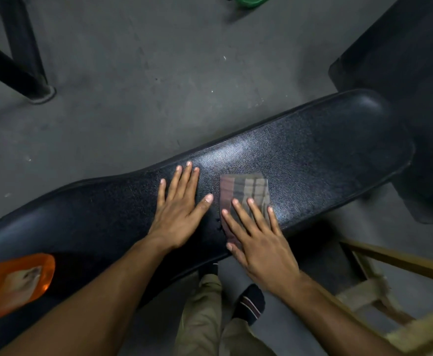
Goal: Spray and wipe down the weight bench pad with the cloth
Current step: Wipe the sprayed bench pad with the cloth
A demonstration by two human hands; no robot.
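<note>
An orange object (15, 283), blurred, lies at the near left end of the black padded surface (313, 155), well left of both hands. The left hand (182, 201) rests palm-down on the pad, fingers spread and straight, thumb angled toward the cloth; it holds nothing. Just right of that thumb lies the folded plaid cloth (245, 188), flat on the pad. The right hand (257, 237) lies palm-down with fingers apart, its fingertips (250, 201) pressing the cloth's near half; the palm extends past the pad's near edge. Both forearms reach in from below. Beyond the fingers, bare pad runs to the far edge; to the right of the right hand, a long stretch of glossy pad continues to its rounded end. A wooden frame (400, 260) stands near the right forearm. Grey floor (133, 73) surrounds the bench.
</note>
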